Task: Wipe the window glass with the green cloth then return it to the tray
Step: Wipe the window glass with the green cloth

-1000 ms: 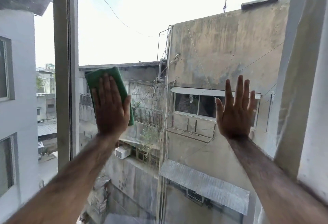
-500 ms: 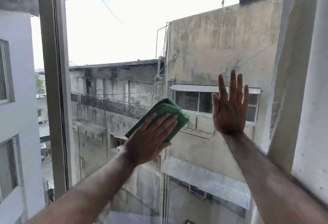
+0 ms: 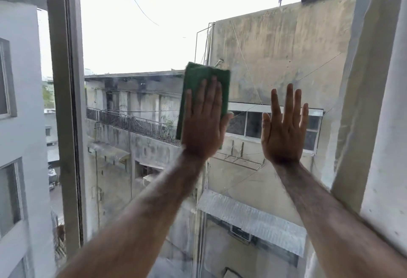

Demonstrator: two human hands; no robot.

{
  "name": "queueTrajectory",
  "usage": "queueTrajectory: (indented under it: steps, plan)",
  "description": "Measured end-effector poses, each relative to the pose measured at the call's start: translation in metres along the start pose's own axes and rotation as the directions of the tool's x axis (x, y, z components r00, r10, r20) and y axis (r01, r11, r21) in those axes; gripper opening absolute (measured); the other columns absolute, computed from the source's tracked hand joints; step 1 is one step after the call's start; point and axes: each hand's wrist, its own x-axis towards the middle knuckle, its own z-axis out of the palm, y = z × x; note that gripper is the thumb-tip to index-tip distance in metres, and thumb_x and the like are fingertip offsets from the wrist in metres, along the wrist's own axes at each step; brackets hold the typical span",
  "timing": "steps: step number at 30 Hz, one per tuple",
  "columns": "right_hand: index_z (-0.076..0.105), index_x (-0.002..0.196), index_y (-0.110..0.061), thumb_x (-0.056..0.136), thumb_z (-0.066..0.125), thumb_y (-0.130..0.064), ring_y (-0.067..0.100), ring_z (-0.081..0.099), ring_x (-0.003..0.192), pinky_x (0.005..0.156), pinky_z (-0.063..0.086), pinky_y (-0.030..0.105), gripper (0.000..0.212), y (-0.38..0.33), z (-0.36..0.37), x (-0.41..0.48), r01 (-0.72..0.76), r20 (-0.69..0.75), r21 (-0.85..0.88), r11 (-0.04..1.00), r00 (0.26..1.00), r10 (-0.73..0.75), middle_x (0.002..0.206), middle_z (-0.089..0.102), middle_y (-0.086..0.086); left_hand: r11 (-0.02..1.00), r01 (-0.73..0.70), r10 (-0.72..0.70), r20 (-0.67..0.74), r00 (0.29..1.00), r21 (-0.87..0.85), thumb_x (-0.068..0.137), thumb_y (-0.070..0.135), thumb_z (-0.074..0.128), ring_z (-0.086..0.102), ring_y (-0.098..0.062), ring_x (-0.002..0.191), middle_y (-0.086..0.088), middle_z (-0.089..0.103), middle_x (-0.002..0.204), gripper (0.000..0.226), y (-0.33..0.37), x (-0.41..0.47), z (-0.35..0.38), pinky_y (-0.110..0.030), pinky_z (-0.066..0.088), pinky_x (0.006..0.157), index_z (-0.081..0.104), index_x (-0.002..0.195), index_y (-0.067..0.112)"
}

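Observation:
The window glass (image 3: 136,42) fills most of the view, with buildings and sky behind it. My left hand (image 3: 203,125) lies flat on a folded green cloth (image 3: 199,79) and presses it against the pane near the middle. The cloth stands upright, its top edge showing above my fingertips. My right hand (image 3: 284,132) rests flat on the glass just to the right, fingers spread and pointing up, holding nothing. No tray is in view.
A grey vertical window frame post (image 3: 66,101) runs down the left side. A pale wall or window reveal (image 3: 383,123) borders the glass on the right, close to my right forearm.
My left hand has swept the cloth from the left edge of the pane, down toward the middle, then up and upright again near my right hand. The right hand has stayed flat on the glass.

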Motion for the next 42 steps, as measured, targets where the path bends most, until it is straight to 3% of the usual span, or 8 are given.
queueTrajectory:
  steps: [4, 8, 19, 24, 28, 35, 39, 42]
  plan:
    - [0.019, 0.174, -0.025, 0.117, 0.026, -0.042, 0.030, 0.013, 0.171, 0.138, 0.018, 0.056, 0.060, 0.002, 0.000, 0.001, 0.009, -0.012, -0.007, 1.000, 1.000, -0.009, 0.182, 0.017, 0.013, 0.935, -0.354, 0.346, 0.161, 0.924, 0.025, 0.109, 0.055, 0.027, 0.006, -0.031, 0.162, -0.012, 0.007, 0.175, 0.075, -0.013, -0.090, 0.009, -0.054, 0.008, 0.132, 0.011, 0.165, 0.009]
    - [0.018, 0.174, -0.027, 0.117, 0.028, -0.042, 0.030, 0.013, 0.171, 0.137, 0.020, 0.057, 0.060, -0.004, -0.001, -0.001, -0.001, -0.014, 0.001, 1.000, 1.000, 0.001, 0.182, 0.017, 0.013, 0.940, -0.320, 0.280, 0.267, 0.922, 0.116, 0.109, 0.056, 0.032, 0.016, -0.033, 0.161, -0.014, 0.016, 0.174, 0.074, -0.104, -0.178, -0.013, -0.056, 0.025, 0.127, 0.021, 0.164, 0.009]
    - [0.022, 0.174, -0.021, 0.117, 0.026, -0.040, 0.032, 0.016, 0.170, 0.136, 0.020, 0.057, 0.060, -0.010, -0.004, -0.002, -0.014, 0.006, -0.029, 0.999, 1.000, 0.014, 0.181, 0.019, 0.016, 0.884, 0.467, -0.464, -0.070, 0.883, 0.027, 0.112, 0.041, 0.028, 0.013, -0.031, 0.162, -0.016, 0.018, 0.173, 0.065, -0.136, 0.004, -0.035, -0.056, 0.018, 0.129, 0.016, 0.164, 0.004]
    - [0.020, 0.174, -0.022, 0.117, 0.026, -0.040, 0.032, 0.014, 0.171, 0.137, 0.018, 0.057, 0.060, -0.007, -0.003, 0.000, -0.011, 0.020, -0.030, 0.999, 1.000, 0.012, 0.182, 0.016, 0.015, 1.000, -0.027, 0.027, -0.048, 0.998, -0.007, 0.112, 0.038, 0.034, 0.020, -0.034, 0.160, -0.015, 0.027, 0.171, 0.060, -0.047, 0.005, -0.014, -0.060, 0.022, 0.127, 0.027, 0.162, 0.006]
    - [0.018, 0.174, -0.025, 0.117, 0.024, -0.042, 0.029, 0.011, 0.171, 0.138, 0.018, 0.054, 0.060, -0.004, -0.001, -0.002, -0.003, 0.008, -0.046, 0.999, 1.000, 0.003, 0.183, 0.016, 0.013, 0.924, -0.383, 0.379, 0.144, 0.914, -0.003, 0.112, 0.042, 0.022, 0.010, -0.033, 0.162, -0.013, 0.012, 0.174, 0.063, -0.042, -0.082, -0.006, -0.059, 0.014, 0.131, 0.017, 0.165, 0.008]
    - [0.021, 0.174, -0.023, 0.116, 0.024, -0.042, 0.031, 0.015, 0.170, 0.138, 0.018, 0.053, 0.060, -0.007, -0.002, -0.001, -0.005, 0.010, -0.050, 0.999, 1.000, 0.005, 0.182, 0.018, 0.015, 0.889, -0.437, 0.389, 0.279, 0.878, 0.136, 0.108, 0.047, 0.040, 0.021, -0.037, 0.159, -0.019, 0.022, 0.172, 0.071, -0.163, -0.152, -0.033, -0.062, 0.028, 0.125, 0.023, 0.163, 0.006]
    - [0.019, 0.174, -0.023, 0.116, 0.022, -0.042, 0.031, 0.013, 0.171, 0.138, 0.015, 0.053, 0.061, -0.006, -0.004, -0.004, -0.014, 0.021, -0.051, 0.999, 1.000, 0.015, 0.182, 0.016, 0.015, 0.995, -0.017, 0.002, 0.156, 0.988, 0.099, 0.110, 0.038, 0.044, 0.014, -0.038, 0.160, -0.021, 0.017, 0.172, 0.071, -0.183, -0.080, -0.046, -0.063, 0.019, 0.128, 0.017, 0.163, 0.000]
    - [0.018, 0.174, -0.022, 0.116, 0.021, -0.042, 0.032, 0.012, 0.171, 0.138, 0.016, 0.055, 0.062, -0.009, -0.003, -0.002, -0.017, 0.037, -0.043, 0.999, 0.999, 0.019, 0.182, 0.014, 0.015, 0.925, 0.381, -0.381, 0.039, 0.924, 0.003, 0.111, 0.046, 0.019, 0.008, -0.033, 0.162, -0.017, 0.012, 0.174, 0.069, -0.151, -0.001, -0.047, -0.056, 0.014, 0.130, 0.012, 0.164, 0.003]
